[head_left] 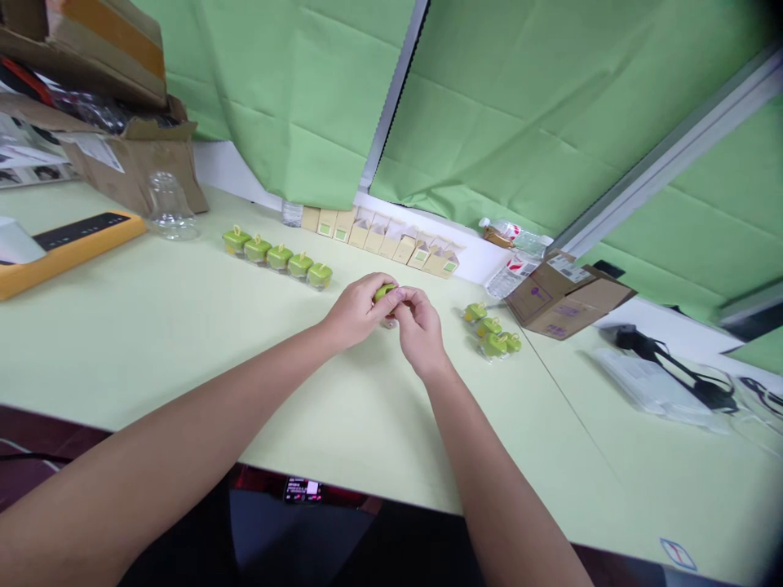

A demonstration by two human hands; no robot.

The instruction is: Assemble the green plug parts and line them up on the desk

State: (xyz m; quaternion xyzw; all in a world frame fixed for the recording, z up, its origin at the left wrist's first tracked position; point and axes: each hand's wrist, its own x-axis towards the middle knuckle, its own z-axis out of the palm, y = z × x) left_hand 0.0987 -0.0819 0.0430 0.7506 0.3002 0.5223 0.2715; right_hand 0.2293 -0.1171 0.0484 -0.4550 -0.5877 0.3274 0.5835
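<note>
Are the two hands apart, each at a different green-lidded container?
No, the left hand and right hand meet at one green-lidded container.

This looks like a workroom, set up for small-goods handling; whether it belongs to a workshop or an office cannot be told. A long pale tabletop (165, 342) of joined sections runs beneath green curtains (519, 122) hung between grey frame bars (392, 98). Identical small green-lidded containers (279, 258) stand in a row, with a line of little cartons (379, 236) behind. An open cardboard box (143, 171) at the left, another carton box (556, 302) at the right and clear plastic bottles (506, 277) add to the workaday look.
</note>
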